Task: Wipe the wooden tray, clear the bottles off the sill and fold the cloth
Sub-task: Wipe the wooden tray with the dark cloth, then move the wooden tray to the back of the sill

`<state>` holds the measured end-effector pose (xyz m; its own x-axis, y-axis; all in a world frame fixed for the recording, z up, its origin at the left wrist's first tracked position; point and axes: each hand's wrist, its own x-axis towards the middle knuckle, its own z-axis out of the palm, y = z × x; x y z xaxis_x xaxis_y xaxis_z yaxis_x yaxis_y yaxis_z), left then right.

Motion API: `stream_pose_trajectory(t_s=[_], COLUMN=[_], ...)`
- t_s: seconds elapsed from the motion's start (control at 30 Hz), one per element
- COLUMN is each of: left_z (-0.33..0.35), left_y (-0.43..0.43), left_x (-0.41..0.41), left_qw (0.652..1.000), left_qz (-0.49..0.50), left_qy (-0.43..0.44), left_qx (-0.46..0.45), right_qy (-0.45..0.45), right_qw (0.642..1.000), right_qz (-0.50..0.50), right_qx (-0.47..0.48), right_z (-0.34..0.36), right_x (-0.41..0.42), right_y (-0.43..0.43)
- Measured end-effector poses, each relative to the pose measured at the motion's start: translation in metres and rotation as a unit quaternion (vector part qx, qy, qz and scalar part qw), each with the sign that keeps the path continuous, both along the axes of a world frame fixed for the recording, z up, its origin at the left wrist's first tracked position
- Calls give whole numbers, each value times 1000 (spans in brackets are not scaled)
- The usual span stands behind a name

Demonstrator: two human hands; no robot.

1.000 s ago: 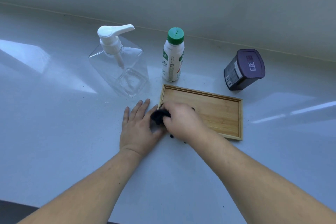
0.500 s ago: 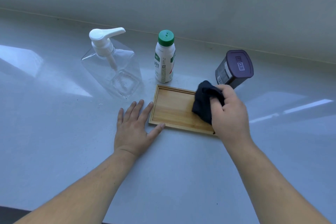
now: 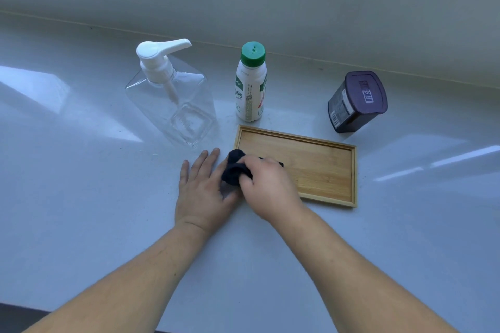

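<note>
Here the right hand [image 3: 266,184] grips a bunched dark cloth [image 3: 234,167] on the wooden tray's [image 3: 324,170] left end; the left hand [image 3: 200,192] lies flat, fingers spread, beside it. 3 bottles stand behind on the sill [image 3: 81,197].

You get cool, dim daylight — pale glare patches on the sill [image 3: 81,197] at left and right; edges bow, focus stays fairly sharp.

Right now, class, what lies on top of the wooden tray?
A bunched dark cloth pressed by the right hand at the wooden tray's left end. The wood beneath them is covered; the rest lies bare.
</note>
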<state>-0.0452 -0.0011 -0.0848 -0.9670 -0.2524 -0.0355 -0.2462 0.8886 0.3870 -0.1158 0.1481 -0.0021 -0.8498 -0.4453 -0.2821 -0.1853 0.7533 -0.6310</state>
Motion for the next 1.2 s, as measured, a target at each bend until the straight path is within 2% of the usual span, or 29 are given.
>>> stream_pose_trajectory(t_s=[0.23,0.37,0.43,0.57,0.63,0.7,0.8,0.83,0.87,0.97,1.03,1.1,1.13,1.2], left_z=[-1,2,3,5,7,9,13,15,17,29,44,60,67,77], left_y=[0,3,4,4,5,4,5,5,5,9,14,25,32,43], left_x=[0,0,0,1,2,1,1,2,1,-5,-15,-31,-40,-59], left_qw=[1000,1000,1000,1000,1000,1000,1000,1000,1000,998,991,970,954,907], left_qz=[5,8,6,9,5,3,6,7,7,17,73,139,171,237], left_qy=[2,2,4,0,-8,-13,-25,-28,-30,-47,-64,-85,-99,-130], left_qx=[-2,-14,-11,-16,-17,-19,-15,-11,-3,33,94,178,227,322], right_qy=[-60,-7,46,211,255,249,156,145,132,28,-16,-110,-176,-286], right_qw=[998,981,972,971,966,966,957,953,961,999,979,912,871,798], right_qz=[10,-132,-161,-77,-13,61,158,163,156,-10,-199,-372,-424,-467], right_qx=[-21,-144,-164,-84,-34,34,187,210,187,33,-39,-132,-175,-250], right_z=[14,23,33,41,32,14,-3,-4,-4,11,23,33,36,36], right_x=[-18,-4,8,51,82,115,160,165,163,123,78,34,15,-11], right_y=[8,44,69,110,120,122,111,110,110,132,154,173,180,188])
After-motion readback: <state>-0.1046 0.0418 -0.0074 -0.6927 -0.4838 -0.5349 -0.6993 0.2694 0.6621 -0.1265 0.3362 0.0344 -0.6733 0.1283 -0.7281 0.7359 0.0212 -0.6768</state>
